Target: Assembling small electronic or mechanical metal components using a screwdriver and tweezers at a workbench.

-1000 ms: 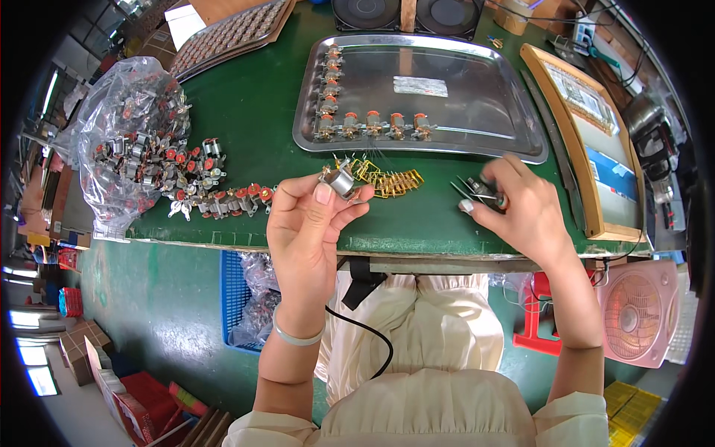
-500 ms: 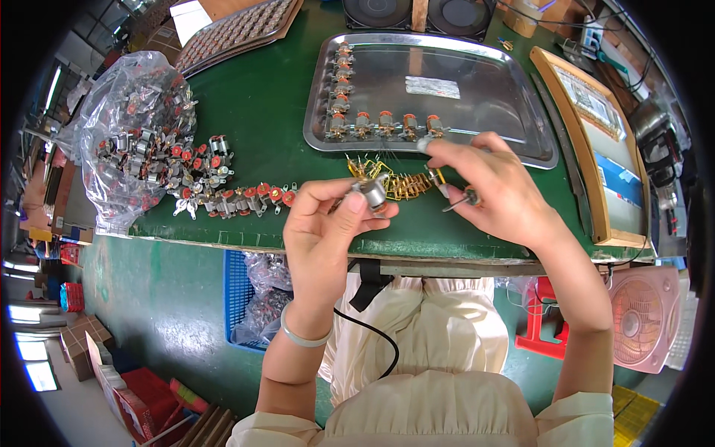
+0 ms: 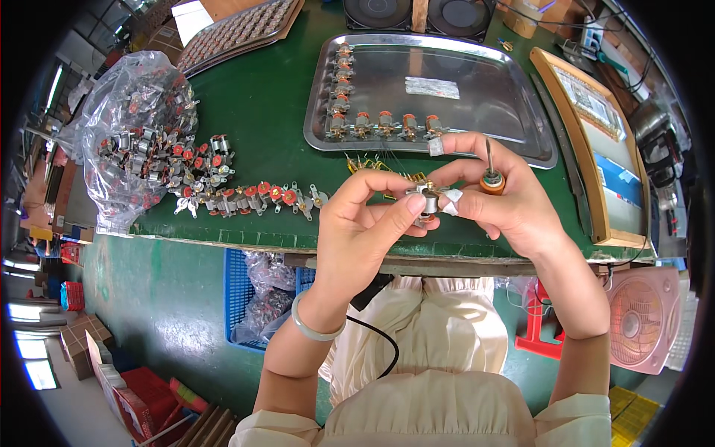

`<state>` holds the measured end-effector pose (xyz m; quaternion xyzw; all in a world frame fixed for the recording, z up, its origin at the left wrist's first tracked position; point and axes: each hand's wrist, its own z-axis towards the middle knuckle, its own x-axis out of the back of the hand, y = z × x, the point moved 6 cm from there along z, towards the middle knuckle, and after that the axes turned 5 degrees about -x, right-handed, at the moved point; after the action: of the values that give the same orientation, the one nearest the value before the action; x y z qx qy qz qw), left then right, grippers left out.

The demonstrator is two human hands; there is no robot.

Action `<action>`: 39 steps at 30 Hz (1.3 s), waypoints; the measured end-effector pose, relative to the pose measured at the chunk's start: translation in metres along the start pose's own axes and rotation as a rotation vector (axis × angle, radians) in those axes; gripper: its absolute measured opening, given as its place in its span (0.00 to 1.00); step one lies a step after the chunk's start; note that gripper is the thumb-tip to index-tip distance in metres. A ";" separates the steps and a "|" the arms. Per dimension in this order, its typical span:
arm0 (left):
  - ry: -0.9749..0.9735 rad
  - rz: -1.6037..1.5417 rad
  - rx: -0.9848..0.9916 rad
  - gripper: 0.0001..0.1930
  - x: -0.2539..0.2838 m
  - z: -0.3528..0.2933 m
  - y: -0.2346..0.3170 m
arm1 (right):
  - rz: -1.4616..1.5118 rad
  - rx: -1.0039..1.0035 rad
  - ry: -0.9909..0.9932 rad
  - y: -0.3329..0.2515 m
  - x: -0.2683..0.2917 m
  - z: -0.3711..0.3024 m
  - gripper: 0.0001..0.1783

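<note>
Pinched in my left hand (image 3: 365, 223) is a small silver motor (image 3: 430, 200) with a brass-coloured fitting on top, held just over the table's near edge. My right hand (image 3: 506, 197) meets it from the other side, its thumb and a finger at the motor; white tape wraps fingertips. Also held in the right hand is a screwdriver (image 3: 491, 177), its thin metal shaft pointing up out of an orange handle. Behind both hands lies a pile of brass-coloured parts (image 3: 366, 162), partly hidden. Similar motors (image 3: 261, 195) with red ends trail along the table to the left.
A metal tray (image 3: 491, 138) holds motors along its left and near sides. On the left a clear plastic bag (image 3: 112, 112) spills motors. A wooden frame (image 3: 588, 149) lies at the right, a studded tray (image 3: 238, 33) at the back left. Below are a blue basket (image 3: 232, 298) and pink fan (image 3: 644, 316).
My left hand has moved right with the motor, and my right hand has closed in on it. The screwdriver's shaft now points up. More of the brass-coloured pile is covered.
</note>
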<state>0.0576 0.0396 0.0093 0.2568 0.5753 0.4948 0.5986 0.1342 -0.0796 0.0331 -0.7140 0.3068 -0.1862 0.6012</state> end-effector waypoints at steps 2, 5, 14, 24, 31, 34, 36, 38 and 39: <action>0.018 0.024 -0.019 0.09 0.001 0.000 0.000 | 0.043 0.004 0.008 0.005 -0.003 0.000 0.25; 0.037 0.046 -0.038 0.10 0.000 0.000 0.000 | 0.055 0.029 0.015 0.008 -0.002 -0.001 0.25; -0.018 -0.014 -0.015 0.10 -0.006 -0.003 -0.001 | -0.084 0.178 0.096 0.002 0.001 -0.010 0.23; 0.088 -0.073 0.007 0.10 0.008 -0.005 0.001 | -0.593 0.340 0.074 0.000 -0.007 -0.035 0.22; 0.172 -0.266 -0.014 0.19 0.008 -0.004 -0.009 | -0.615 0.680 0.228 0.007 -0.016 -0.049 0.20; 0.222 -0.329 -0.022 0.18 0.006 -0.004 -0.010 | -0.557 0.712 0.296 0.016 -0.015 -0.051 0.21; 0.244 -0.344 -0.034 0.18 0.004 -0.003 -0.011 | -0.479 0.670 0.331 0.024 -0.017 -0.052 0.21; 0.267 -0.308 -0.056 0.17 0.003 -0.003 -0.011 | -0.280 0.575 0.378 0.033 -0.014 -0.051 0.17; 0.269 -0.306 -0.058 0.17 0.004 -0.004 -0.012 | -0.278 0.576 0.376 0.028 -0.014 -0.052 0.17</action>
<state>0.0566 0.0376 -0.0040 0.0808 0.6679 0.4443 0.5916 0.0849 -0.1120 0.0182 -0.5038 0.2469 -0.4726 0.6796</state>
